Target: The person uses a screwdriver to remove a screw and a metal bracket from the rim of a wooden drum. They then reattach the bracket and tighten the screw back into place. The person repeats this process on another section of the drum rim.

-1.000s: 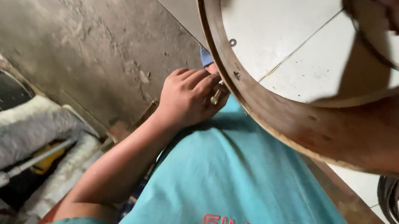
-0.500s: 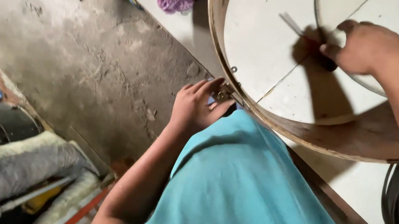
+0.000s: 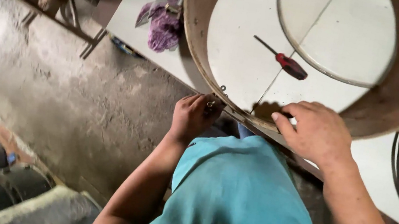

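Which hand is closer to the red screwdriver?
The right hand, resting on the wooden hoop's rim just below the screwdriver; the left hand is farther.

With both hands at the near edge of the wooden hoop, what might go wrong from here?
1. The left hand pinches small metal hardware at the rim of the wooden hoop; the piece may slip and drop to the concrete floor below.
2. The right hand grips the hoop's edge, so a sudden shift might pinch its fingers.
3. The red-handled screwdriver lies loose inside the hoop and could roll if bumped.
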